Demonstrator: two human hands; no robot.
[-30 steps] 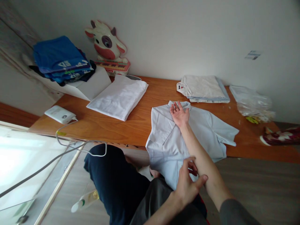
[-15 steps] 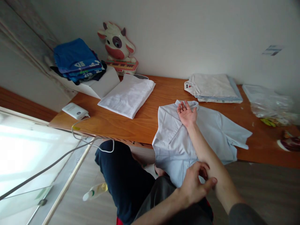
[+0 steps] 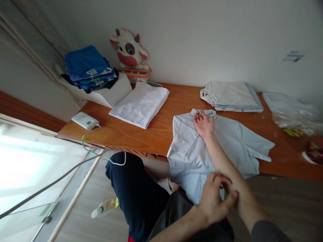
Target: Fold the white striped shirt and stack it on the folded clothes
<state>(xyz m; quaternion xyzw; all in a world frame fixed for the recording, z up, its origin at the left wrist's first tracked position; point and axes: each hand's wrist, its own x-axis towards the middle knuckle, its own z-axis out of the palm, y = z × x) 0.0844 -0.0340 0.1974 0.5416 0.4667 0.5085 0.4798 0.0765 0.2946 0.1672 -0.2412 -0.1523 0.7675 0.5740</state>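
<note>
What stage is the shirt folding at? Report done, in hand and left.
Done: folded stacks, white, cream and blue. In hand: light blue shirt lies spread on the desk, right hand pressing its collar, left hand at its hem. Left: both sleeves still unfolded.

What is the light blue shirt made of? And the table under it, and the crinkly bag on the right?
The light blue shirt looks like thin woven cloth, maybe cotton: matte, with soft creases. The table seems to be wood or wood-look board, smooth with a faint sheen and grain lines. The bag looks like clear plastic film, shiny and wrinkled.
</note>
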